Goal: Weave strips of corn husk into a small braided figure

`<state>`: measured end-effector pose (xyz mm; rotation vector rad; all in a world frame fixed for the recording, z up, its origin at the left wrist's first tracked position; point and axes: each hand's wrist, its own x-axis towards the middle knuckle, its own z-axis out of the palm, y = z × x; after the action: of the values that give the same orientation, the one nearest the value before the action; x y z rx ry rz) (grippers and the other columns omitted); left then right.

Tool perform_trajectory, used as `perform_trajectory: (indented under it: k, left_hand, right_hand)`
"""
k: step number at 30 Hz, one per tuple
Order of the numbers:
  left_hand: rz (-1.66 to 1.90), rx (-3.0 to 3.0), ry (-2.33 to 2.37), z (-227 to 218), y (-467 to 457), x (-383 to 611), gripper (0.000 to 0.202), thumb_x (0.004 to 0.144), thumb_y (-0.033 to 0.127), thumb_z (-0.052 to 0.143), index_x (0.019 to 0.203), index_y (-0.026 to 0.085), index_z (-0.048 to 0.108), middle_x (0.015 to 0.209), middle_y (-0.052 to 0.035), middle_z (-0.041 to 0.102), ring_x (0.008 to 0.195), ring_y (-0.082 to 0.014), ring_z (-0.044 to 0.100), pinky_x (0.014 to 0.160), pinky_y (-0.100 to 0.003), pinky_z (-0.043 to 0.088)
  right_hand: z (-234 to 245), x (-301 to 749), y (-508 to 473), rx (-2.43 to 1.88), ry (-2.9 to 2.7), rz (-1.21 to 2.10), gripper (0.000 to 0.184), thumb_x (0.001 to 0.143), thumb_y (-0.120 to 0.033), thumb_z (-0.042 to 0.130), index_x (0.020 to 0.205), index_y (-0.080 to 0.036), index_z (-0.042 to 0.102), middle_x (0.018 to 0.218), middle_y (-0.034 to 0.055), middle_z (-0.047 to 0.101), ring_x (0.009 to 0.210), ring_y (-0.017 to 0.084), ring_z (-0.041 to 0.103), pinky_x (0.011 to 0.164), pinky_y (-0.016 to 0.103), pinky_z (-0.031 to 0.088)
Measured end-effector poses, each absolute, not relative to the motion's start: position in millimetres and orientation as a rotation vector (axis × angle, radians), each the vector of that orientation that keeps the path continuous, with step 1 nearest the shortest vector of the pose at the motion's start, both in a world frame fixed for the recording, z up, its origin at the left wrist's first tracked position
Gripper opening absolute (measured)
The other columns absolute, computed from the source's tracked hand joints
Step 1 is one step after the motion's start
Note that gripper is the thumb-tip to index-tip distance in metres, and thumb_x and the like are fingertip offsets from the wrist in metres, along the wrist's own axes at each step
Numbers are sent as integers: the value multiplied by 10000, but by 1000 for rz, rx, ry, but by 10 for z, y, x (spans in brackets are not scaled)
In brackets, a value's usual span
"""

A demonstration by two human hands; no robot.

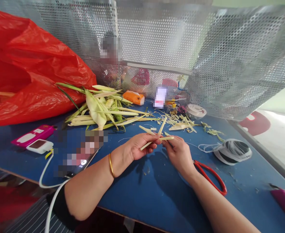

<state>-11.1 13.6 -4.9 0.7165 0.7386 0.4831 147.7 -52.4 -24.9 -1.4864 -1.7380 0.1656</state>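
Observation:
Several pale green leaf strips [162,126], crossed over one another like a small star, are pinched in the fingers of my left hand [142,145]. Beside it, my right hand [178,153] has its fingertips closed at the right end of the same crossed strips; its thumb and finger contact is partly hidden. Just right of my right wrist lie red-handled scissors [215,178], their blades hidden under the hand. Behind both hands, cut strip scraps [178,121] are scattered across the blue table [137,191].
A heap of long leaves [96,111] and a red plastic bag [35,71] fill the left. A phone [84,155] with a white cable lies by my left forearm. A spool of string [233,151] sits at right. An orange tissue pack [134,97] stands before the perforated metal screen [154,42].

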Motion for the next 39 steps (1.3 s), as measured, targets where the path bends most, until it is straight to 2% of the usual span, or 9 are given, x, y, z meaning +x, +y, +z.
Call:
perform_trajectory:
  k: [4, 10, 16, 20, 24, 28, 31, 34, 39]
  left_hand:
    - [496, 783, 769, -29, 123, -103, 86, 812, 209, 694, 821, 124, 684, 636, 1, 651, 496, -46, 558, 488, -140, 422]
    - [540, 977, 779, 11, 90, -91, 310, 923, 394, 532, 914, 129, 693, 729, -79, 729, 578, -134, 668, 505, -210, 460]
    - [447, 1201, 810, 5, 38, -67, 265, 832, 394, 652, 805, 134, 699, 722, -78, 729, 554, -135, 652, 496, -220, 431]
    - [432, 1294, 827, -2, -6, -41, 212, 772, 345, 709, 726, 139, 690, 597, -27, 668, 514, -107, 606, 489, -208, 404]
    - [421, 1309, 836, -23, 1, -39, 177, 748, 308, 715, 707, 137, 696, 561, -17, 646, 499, -111, 597, 495, -219, 411]
    - [408, 1352, 849, -35, -12, -40, 154, 750, 279, 700, 689, 139, 687, 554, -18, 649, 484, -110, 590, 498, -223, 418]
    - [375, 1413, 835, -53, -52, -22, 189, 767, 269, 669, 629, 140, 662, 543, -22, 643, 475, -105, 580, 494, -220, 416]
    - [358, 1471, 829, -84, -80, 0, 215, 778, 258, 636, 595, 145, 637, 535, -24, 634, 487, -114, 595, 485, -221, 406]
    - [336, 1541, 802, -91, -67, -4, 288, 834, 341, 571, 629, 149, 635, 578, -28, 656, 495, -114, 604, 479, -221, 398]
  right_hand:
    - [-288, 1482, -515, -1508, -1741, 226, 248, 905, -277, 496, 739, -246, 678, 718, 39, 693, 762, 226, 622, 801, 356, 430]
    - [-241, 1542, -480, -1359, -1370, 735, 241, 880, -387, 554, 923, -221, 724, 915, 54, 732, 902, 234, 645, 809, 342, 453]
    - [-157, 1550, -483, -1208, -986, 1040, 345, 715, -513, 747, 830, -188, 726, 609, -17, 585, 595, 145, 527, 633, 293, 428]
    - [-222, 1503, -491, -1214, -966, 951, 289, 695, -459, 776, 687, -185, 685, 544, -26, 546, 539, 130, 481, 600, 294, 409]
    - [-232, 1532, -495, -1295, -1007, 828, 257, 746, -434, 728, 690, -190, 669, 556, -24, 548, 541, 139, 497, 608, 306, 420]
    - [-109, 1599, -524, -1441, -1270, 364, 229, 766, -371, 716, 946, -229, 713, 863, 38, 678, 816, 213, 610, 770, 355, 450]
    - [-53, 1567, -556, -1440, -1570, 220, 123, 806, -350, 672, 864, -267, 743, 897, 42, 707, 897, 232, 620, 862, 384, 421]
    - [-72, 1494, -571, -1465, -1626, 381, 124, 800, -319, 645, 715, -259, 713, 741, 10, 696, 752, 199, 620, 779, 354, 425]
    - [-111, 1444, -574, -1535, -1427, 531, 163, 764, -317, 610, 639, -212, 620, 628, -15, 629, 614, 156, 555, 611, 284, 395]
